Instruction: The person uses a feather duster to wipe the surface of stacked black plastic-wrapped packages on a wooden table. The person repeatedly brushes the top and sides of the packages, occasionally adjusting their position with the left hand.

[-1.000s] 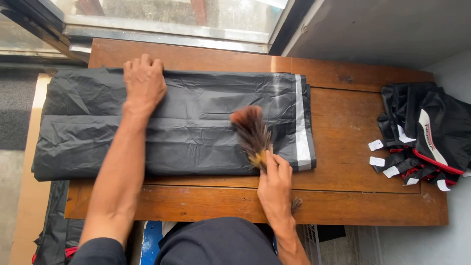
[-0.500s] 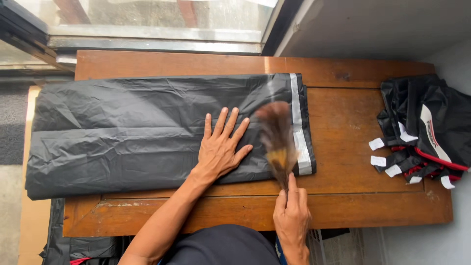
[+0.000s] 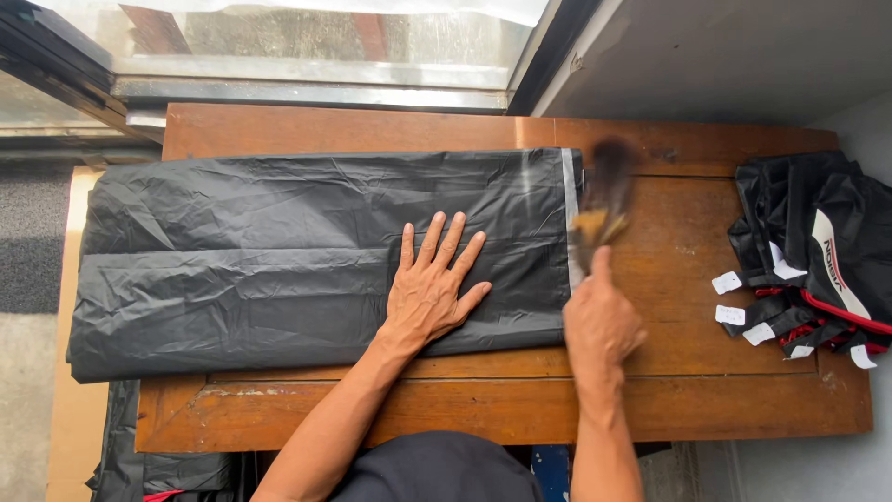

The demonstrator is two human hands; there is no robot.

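Nearest to us, our right hand [image 3: 599, 325] is closed around the handle of a small brown feather brush [image 3: 604, 200], which looks light and soft. Our left hand [image 3: 429, 290] lies flat with fingers spread open on the big black folded plastic sheet [image 3: 279, 251]. That sheet covers the brown wooden desk [image 3: 678, 279]; we think it is thin, floppy and slippery, best held at its edge.

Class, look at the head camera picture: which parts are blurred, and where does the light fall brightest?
Head view: the brush and the right hand are smeared by motion blur; the left hand, flat on the black fabric, is sharp; daylight glares through the window at the top.
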